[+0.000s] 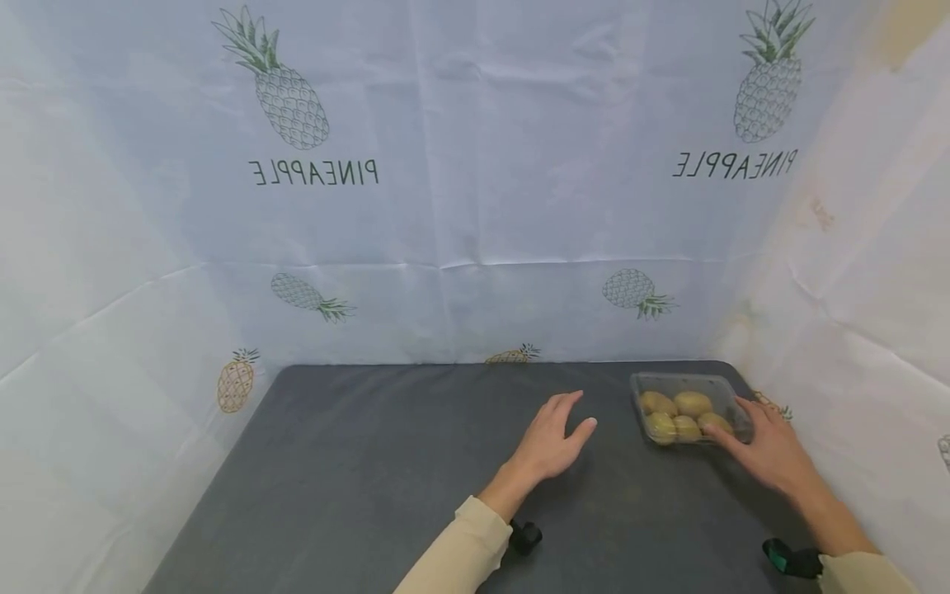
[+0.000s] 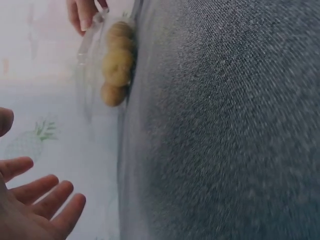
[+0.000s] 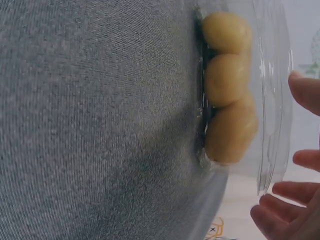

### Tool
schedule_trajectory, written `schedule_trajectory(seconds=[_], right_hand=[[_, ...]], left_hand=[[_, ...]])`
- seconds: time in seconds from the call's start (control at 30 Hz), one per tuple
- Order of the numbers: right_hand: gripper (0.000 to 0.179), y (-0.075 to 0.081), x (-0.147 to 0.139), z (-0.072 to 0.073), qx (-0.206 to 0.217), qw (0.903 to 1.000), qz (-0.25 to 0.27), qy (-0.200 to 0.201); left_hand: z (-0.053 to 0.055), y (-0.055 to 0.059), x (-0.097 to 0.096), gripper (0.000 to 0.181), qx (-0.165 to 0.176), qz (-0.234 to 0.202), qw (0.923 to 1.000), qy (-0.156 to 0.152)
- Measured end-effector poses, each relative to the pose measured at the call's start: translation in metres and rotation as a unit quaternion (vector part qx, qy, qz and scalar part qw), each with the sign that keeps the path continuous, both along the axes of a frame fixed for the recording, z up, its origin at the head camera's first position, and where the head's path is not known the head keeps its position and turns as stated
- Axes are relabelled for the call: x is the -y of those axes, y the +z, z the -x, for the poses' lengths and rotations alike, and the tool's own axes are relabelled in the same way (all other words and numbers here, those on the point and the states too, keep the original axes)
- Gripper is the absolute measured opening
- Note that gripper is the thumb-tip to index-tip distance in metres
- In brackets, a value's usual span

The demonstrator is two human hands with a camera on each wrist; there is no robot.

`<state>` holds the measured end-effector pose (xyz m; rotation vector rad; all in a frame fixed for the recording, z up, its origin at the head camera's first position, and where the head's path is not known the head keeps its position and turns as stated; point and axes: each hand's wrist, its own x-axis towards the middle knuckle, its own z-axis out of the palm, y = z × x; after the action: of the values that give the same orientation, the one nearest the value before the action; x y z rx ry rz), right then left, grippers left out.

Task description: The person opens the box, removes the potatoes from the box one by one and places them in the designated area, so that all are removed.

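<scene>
Behind and beside table, pale cloth [image 1: 475,214] printed with pineapples, lettering mirrored. Dark grey table [image 1: 356,470] below. Clear plastic container [image 1: 686,381] upright on table, near far right corner. Right hand [image 1: 775,450] at container's right end, fingers slightly spread, thumb apart; cannot tell whether fingertips touch rim. Left hand [image 1: 545,437] above table, left of container and well apart, fingers spread, thumb out. Inside container, rounded yellowish-brown produce [image 1: 693,403] clustered together.

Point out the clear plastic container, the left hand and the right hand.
Clear plastic container [image 1: 681,382]: head view, on the bare upper part of its far wall.
Left hand [image 1: 547,443]: head view, on the middle of the hand.
Right hand [image 1: 775,450]: head view, on the middle of the hand.
</scene>
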<state>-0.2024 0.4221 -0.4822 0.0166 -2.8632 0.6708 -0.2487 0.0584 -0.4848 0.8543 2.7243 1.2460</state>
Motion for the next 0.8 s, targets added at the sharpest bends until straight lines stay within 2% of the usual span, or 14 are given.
schedule_trajectory(seconds=[0.23,0.4,0.57,0.7,0.8], right_hand=[[0.094,-0.001,-0.008,0.002,0.046,0.9984,0.032,0.001],[0.097,-0.004,-0.012,0.002,0.061,0.9962,0.061,0.01],[0.102,-0.003,-0.013,0.002,0.083,0.9906,0.108,0.012],[0.101,-0.003,-0.014,0.003,0.098,0.987,0.126,0.013],[0.099,-0.005,-0.014,0.003,0.107,0.9853,0.133,0.014]], left_hand=[[0.007,-0.009,-0.015,0.061,0.019,-0.005,0.9997,-0.012],[0.01,-0.01,-0.028,0.062,0.023,0.004,0.9995,-0.021],[0.013,-0.01,-0.042,0.062,0.04,0.015,0.9989,-0.018],[0.015,-0.016,-0.055,0.062,0.055,0.021,0.9982,-0.013],[0.015,-0.019,-0.063,0.062,0.066,0.01,0.9978,-0.002]])
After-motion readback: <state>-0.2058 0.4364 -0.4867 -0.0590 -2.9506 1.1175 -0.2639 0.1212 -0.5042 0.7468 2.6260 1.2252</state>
